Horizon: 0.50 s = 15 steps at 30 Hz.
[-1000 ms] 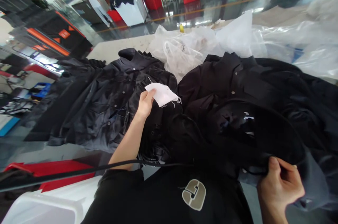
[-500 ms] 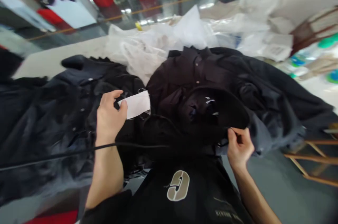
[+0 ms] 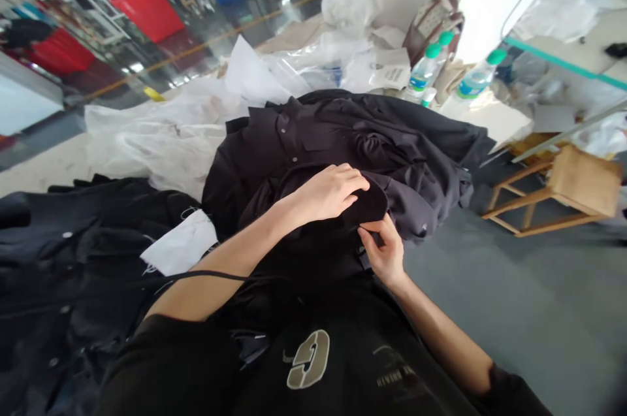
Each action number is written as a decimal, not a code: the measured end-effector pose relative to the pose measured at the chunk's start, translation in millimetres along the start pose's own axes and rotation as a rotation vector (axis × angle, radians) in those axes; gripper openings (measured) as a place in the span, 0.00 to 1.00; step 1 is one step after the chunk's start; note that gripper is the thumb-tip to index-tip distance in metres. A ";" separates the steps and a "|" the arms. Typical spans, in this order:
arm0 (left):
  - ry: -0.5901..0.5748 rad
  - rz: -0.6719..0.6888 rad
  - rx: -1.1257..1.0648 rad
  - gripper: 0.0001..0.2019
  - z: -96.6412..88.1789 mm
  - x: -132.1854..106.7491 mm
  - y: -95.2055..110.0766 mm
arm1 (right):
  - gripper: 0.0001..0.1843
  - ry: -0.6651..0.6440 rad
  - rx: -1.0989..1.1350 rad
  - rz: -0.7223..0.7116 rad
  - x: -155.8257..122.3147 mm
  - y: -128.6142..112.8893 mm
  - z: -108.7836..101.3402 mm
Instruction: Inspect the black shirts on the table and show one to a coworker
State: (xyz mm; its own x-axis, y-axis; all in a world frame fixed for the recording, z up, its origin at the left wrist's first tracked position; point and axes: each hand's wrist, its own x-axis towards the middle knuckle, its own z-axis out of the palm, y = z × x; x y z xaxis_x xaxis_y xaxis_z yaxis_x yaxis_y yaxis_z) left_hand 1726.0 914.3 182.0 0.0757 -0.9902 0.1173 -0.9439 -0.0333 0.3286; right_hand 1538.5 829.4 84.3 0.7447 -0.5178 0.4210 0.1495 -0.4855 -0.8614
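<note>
As I look down the head feed from my remote station, the wearer's left hand lies over a black rounded flap of cloth, fingers together and slightly curled, resting on it rather than clamping. The right hand comes up from about 5 o'clock, thumb and forefinger pinched together on the flap's lower edge. The flap sits at the middle of my screen, on top of a dark button-front garment, whose collar points to about 12 o'clock and whose long axis runs from there back toward the wearer's chest; I cannot tell whether the flap belongs to it. Grey cloth bulges out from under the flap at 3 o'clock.

The tan emblem on the wearer's black top, at 6 o'clock, looks like a C or a 6, and the small lettering beside it is too blurred for me to read. A thin black cord crosses the left forearm. A white cloth swatch with loose threads lies at 8 o'clock on a black buttoned jacket. Clear plastic sheeting spreads at 10 o'clock, green-capped plastic bottles stand at 1 o'clock, and a wooden stool stands on the grey floor near 3 o'clock.
</note>
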 end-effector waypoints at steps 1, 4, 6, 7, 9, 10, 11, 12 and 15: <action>-0.047 0.007 0.031 0.10 2.6 5.3 -0.3 | 0.04 0.004 0.007 0.003 -0.4 1.1 -1.0; -0.131 0.023 0.077 0.05 5.6 13.3 2.4 | 0.04 0.007 0.019 0.021 -1.6 5.6 -2.4; -0.159 0.017 0.063 0.04 4.0 14.6 5.1 | 0.05 0.009 0.021 0.034 -1.4 7.5 -1.9; -0.172 0.008 0.051 0.05 2.3 14.5 6.4 | 0.05 0.020 0.022 0.039 -1.0 7.7 -1.2; -0.192 -0.028 0.026 0.05 -2.0 13.2 9.1 | 0.05 0.057 0.029 0.055 0.8 6.3 1.3; -0.199 -0.051 0.015 0.05 -4.5 12.0 10.8 | 0.06 0.076 0.037 0.067 1.8 4.7 2.9; -0.204 -0.074 0.003 0.05 -6.9 10.5 12.6 | 0.06 0.095 0.048 0.082 2.7 2.5 4.6; -0.204 -0.104 -0.011 0.05 -9.1 8.9 14.6 | 0.05 0.107 0.059 0.095 3.4 -0.2 6.4; -0.201 -0.239 -0.074 0.04 -13.9 3.5 21.5 | 0.04 0.141 0.081 0.118 3.0 -10.5 11.1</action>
State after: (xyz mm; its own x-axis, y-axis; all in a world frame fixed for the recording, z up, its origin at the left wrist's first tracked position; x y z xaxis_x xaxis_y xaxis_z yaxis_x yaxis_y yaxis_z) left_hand 1710.4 911.9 202.5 0.2203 -0.9629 -0.1561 -0.8806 -0.2652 0.3928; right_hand 1546.3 840.8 91.4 0.6626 -0.6639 0.3467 0.1231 -0.3600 -0.9248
